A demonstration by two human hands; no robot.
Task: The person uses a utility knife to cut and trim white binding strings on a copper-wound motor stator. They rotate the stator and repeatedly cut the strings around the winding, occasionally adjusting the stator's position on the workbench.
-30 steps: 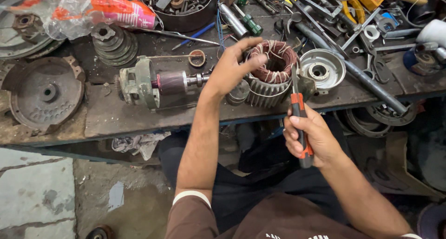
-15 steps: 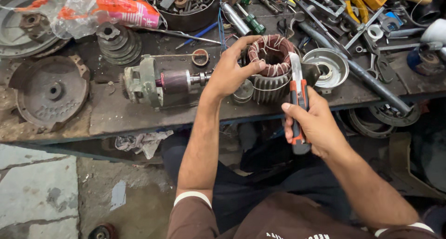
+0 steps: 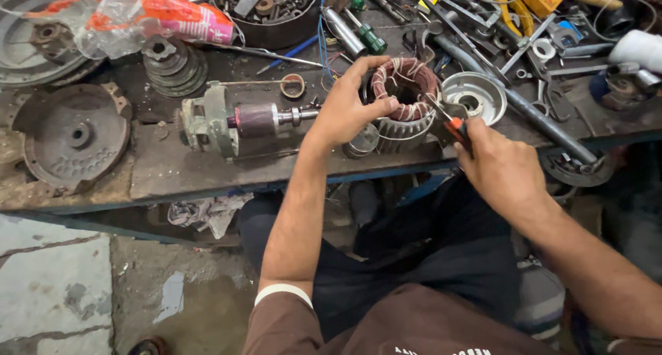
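Since half a second ago the right hand (image 3: 507, 172) has swung the tool over: the orange-handled pliers (image 3: 452, 124), which then stood nearly upright just right of the motor coil (image 3: 405, 103), now lie slanted, with the metal tip pointing up and left at the coil's right rim and the handle mostly buried in the fist. The left hand (image 3: 348, 107) has stayed on the coil's left side, and the coil sits in the same spot near the front edge of the workbench (image 3: 172, 169). The coil, a ribbed metal ring topped with reddish copper windings, lies between the two hands: the left hand curls around its left wall, thumb at the lower rim and fingers arched over the top windings, closed firmly enough to steady it. The right hand is closed tight around the pliers' handle; whether the tip actually touches the windings cannot be told. Just left of the left hand lies a motor rotor with its shaft (image 3: 255, 120), pointing toward the palm. Right of the coil rests a round silver end cap (image 3: 476, 93), close behind the pliers' tip.
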